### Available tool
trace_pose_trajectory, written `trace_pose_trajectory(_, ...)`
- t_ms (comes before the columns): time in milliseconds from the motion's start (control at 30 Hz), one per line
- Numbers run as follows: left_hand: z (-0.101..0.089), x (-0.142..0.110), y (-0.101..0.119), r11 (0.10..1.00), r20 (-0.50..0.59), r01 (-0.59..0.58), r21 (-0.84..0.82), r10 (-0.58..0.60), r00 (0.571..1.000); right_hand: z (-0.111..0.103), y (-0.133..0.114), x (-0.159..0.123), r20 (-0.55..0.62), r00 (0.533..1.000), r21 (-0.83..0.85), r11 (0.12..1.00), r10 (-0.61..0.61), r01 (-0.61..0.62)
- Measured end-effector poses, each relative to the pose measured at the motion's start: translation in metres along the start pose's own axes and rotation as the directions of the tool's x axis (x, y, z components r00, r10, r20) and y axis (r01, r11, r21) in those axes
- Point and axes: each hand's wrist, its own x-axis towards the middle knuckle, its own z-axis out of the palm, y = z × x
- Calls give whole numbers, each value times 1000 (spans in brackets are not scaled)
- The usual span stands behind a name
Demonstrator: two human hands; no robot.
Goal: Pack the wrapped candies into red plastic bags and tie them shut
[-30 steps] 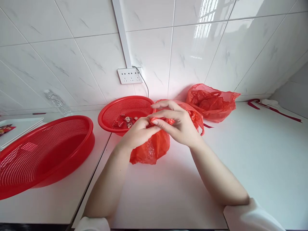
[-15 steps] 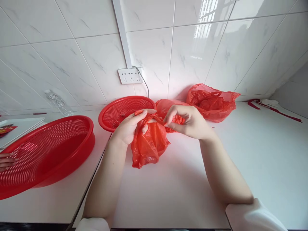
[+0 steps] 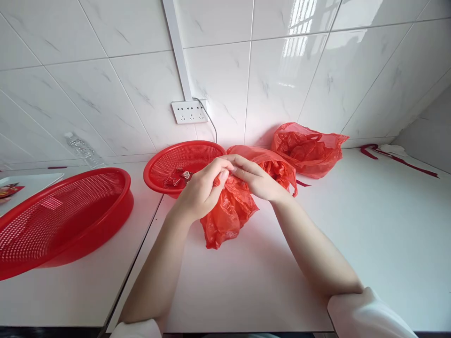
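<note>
A crumpled red plastic bag (image 3: 229, 216) hangs over the white table, gathered at its top between my two hands. My left hand (image 3: 202, 188) is closed on the gathered part, thumb pressed against it. From the other side my right hand (image 3: 255, 176) grips the same bunch, and its fingertips meet the left ones. The fingers hide the pinched plastic. Behind my right hand lies another red bag (image 3: 282, 164) with crumpled red plastic inside. Just behind my left hand stands a small red basket (image 3: 155, 164) holding several small wrapped pieces (image 3: 172, 180).
At left stands a large red perforated basket (image 3: 120, 197), beside a white tray (image 3: 42, 180) and a clear plastic bottle (image 3: 84, 151). A third red bag (image 3: 313, 150) leans by the tiled wall. Dark red ribbon (image 3: 405, 162) lies at right, below a wall socket panel (image 3: 189, 111) further left.
My hands have come together over the bag's top, the right moving left and the left turning over. Another person's hand has left the large basket. The small basket's contents show more.
</note>
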Motion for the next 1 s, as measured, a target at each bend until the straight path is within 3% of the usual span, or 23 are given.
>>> trace_pose_trajectory(100, 5, 4, -8, 989, -30, -148, -1, 148, 989, -5, 3, 1, 16, 999, -63, 997, -44, 45)
trace_pose_trajectory(167, 6, 6, -12, 986, -42, -167, 6, 167, 985, -10, 6, 1, -31, 999, -132, 990, -44, 40)
trace_pose_trajectory(267, 1, 5, -14, 992, -41, -28, 122, 33, 999, -18, 5, -3, -107, 994, -248, 969, -30, 3)
trace_pose_trajectory(367, -10, 1, -14, 943, 0, 185, 277, -193, 981, -29, -7, -10, -61, 998, -425, 905, -19, -9)
trace_pose_trajectory(467, -24, -7, -17, 882, 25, 363, 299, -388, 921, -49, -20, -21, 1, 997, -560, 826, 80, -66)
trace_pose_trajectory(567, -37, -15, -27, 806, 89, 528, 268, -567, 819, -75, -24, -35, -17, 970, -641, 742, 244, -197)
trace_pose_trajectory(700, -43, -16, -48, 736, 270, 627, 255, -677, 685, -104, -18, -50, -72, 913, -721, 611, 402, -326)
trace_pose_trajectory(767, -38, -11, -56, 708, 301, 630, 318, -706, 641, -107, -13, -51, -94, 889, -755, 550, 448, -357)
trace_pose_trajectory(800, -35, -9, -59, 701, 290, 611, 367, -710, 641, -106, -10, -50, -112, 872, -771, 513, 476, -379)
trace_pose_trajectory(900, -27, -2, -60, 718, 259, 512, 471, -668, 697, -93, -7, -42, -159, 829, -804, 417, 536, -424)
trace_pose_trajectory(1000, -27, -1, -54, 749, 322, 475, 462, -640, 697, -68, -8, -30, -143, 869, -808, 451, 474, -379)
